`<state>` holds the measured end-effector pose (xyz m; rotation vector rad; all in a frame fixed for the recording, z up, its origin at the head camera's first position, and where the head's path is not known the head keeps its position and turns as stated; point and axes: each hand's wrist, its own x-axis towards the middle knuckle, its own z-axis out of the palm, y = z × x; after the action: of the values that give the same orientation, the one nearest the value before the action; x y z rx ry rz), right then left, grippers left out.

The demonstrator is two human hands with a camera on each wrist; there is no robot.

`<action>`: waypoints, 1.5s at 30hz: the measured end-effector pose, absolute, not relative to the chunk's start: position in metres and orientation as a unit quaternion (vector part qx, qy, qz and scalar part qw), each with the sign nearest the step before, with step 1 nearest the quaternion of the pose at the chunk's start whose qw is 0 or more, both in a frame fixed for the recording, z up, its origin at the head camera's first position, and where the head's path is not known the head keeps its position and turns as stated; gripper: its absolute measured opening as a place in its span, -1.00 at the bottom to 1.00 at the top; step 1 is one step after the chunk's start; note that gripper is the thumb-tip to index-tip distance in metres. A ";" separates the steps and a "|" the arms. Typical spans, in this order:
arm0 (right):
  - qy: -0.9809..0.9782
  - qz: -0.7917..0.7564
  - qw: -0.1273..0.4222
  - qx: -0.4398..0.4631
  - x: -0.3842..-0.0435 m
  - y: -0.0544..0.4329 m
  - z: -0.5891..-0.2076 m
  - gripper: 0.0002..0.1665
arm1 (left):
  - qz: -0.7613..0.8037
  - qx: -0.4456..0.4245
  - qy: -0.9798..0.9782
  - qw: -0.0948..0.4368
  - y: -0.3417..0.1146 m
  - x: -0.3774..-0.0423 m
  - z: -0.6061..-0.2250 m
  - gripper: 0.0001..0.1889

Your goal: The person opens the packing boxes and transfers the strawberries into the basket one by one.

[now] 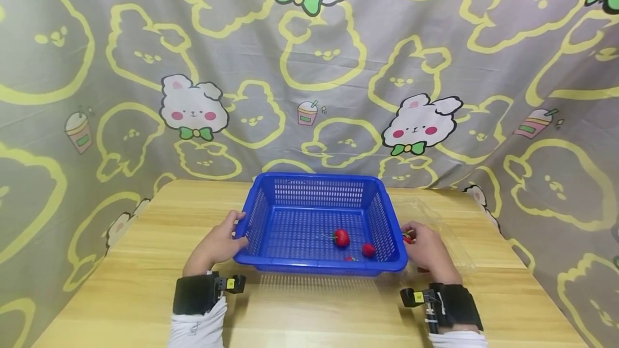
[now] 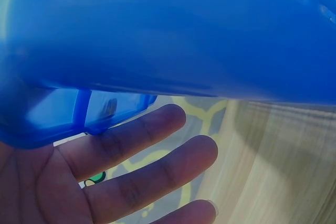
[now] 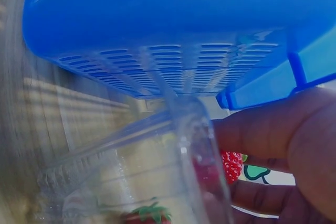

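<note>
A blue plastic basket (image 1: 316, 265) with slotted walls stands in the middle of the table. Inside, toward its near right corner, lie a red strawberry (image 1: 341, 238) with green leaves, a second strawberry (image 1: 368, 250) and a third one partly hidden by the front rim. My left hand (image 1: 218, 240) holds the basket's left rim, thumb over it; several fingers extend below the rim in the left wrist view. At the basket's right side, my right hand (image 1: 427, 248) pinches a strawberry (image 3: 232, 166) at a clear plastic box (image 3: 194, 129). Another strawberry (image 3: 149, 216) shows inside that box.
A wooden table (image 1: 309, 316) carries everything. The clear box lies close along the basket's right wall, with a transparent part (image 1: 456, 246) reaching further right. Behind the table hangs a grey curtain (image 1: 329, 106) with rabbit prints.
</note>
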<state>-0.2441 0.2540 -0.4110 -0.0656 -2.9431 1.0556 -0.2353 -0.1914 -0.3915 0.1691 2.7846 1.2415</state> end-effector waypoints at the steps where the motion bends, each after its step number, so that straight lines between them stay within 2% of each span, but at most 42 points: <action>1: -0.941 0.339 0.007 -0.021 -0.244 0.254 -0.411 -0.56 | 0.406 0.056 0.911 0.044 -0.191 -0.235 -0.391 -0.46; 18: -0.947 0.321 0.030 0.000 -0.243 0.256 -0.407 -0.51 | 0.401 0.058 0.913 0.042 -0.192 -0.236 -0.391 -0.46; 35: -0.948 0.317 0.040 0.005 -0.243 0.256 -0.405 -0.59 | 0.404 0.054 0.912 0.043 -0.192 -0.234 -0.392 -0.47; 45: -0.949 0.308 0.065 0.020 -0.243 0.255 -0.404 -0.64 | 0.407 0.063 0.910 0.041 -0.191 -0.234 -0.390 -0.47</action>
<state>-0.2428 0.2554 -0.4044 0.0612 -2.8643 0.9310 -0.2336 -0.1913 -0.3898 0.1932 2.7876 1.2466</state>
